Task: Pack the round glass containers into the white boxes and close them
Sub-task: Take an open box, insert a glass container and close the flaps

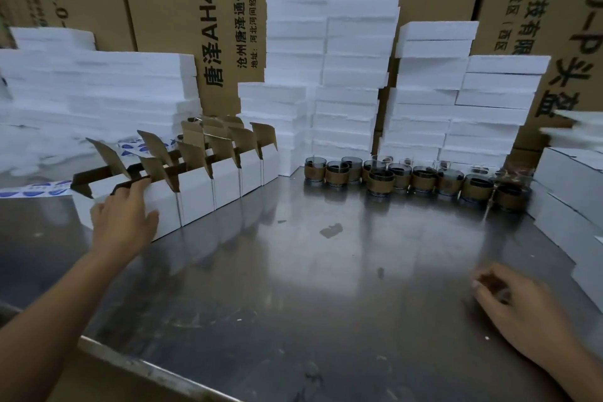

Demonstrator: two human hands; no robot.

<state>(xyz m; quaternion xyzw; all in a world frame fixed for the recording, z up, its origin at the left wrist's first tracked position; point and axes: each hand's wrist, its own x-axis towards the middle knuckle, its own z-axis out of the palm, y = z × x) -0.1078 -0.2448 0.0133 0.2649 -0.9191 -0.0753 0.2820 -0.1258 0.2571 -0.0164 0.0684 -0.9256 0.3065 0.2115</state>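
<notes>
A steel desk point(293, 287) seen from above, with a person's two bare arms reaching in. At the left, a row of open white boxes point(225, 186) stands side by side, running back from the front, their brown-lined flaps upright. The left hand point(122, 222) lies against the front wall of the nearest box point(166, 206), fingers stretched up to its rim and thumb spread to the side, not closed around anything. The right hand point(518, 307) is low at the right over bare desk, well apart from the boxes; it is blurred, its fingers loosely curled and holding nothing that can be seen. The glasses point(424, 178), round and each wrapped in a brown band, stand unpacked in a crowded row along the back right of the desk. Behind them rise stacks point(352, 75) of closed white boxes, with more at the right edge. A blurred white pile point(91, 85) fills the back left. Brown cartons point(195, 10) printed with Chinese text form the backdrop.
</notes>
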